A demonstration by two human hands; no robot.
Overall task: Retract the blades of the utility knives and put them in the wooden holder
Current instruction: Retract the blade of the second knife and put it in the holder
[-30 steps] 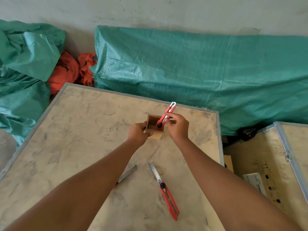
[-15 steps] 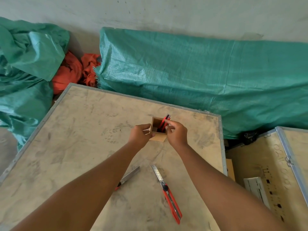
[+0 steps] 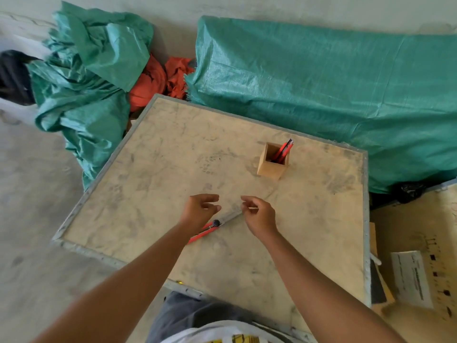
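Note:
The wooden holder stands on the board toward its far right, with red utility knives upright inside it. One more red utility knife lies flat on the board nearer to me, its blade extended up and to the right. My left hand hovers open just above that knife's black slider and handle. My right hand sits at the blade's tip, fingers loosely curled and apart, gripping nothing that I can see. No other loose knife shows; my forearms cover part of the board.
The work surface is a dusty board with a metal rim. Green tarps lie behind it and to the left, with orange cloth between. A second board with papers lies at the right.
My right hand has let go of the knife, which now stands in the holder. Both hands have left the holder and come back toward me to the knife lying on the board.

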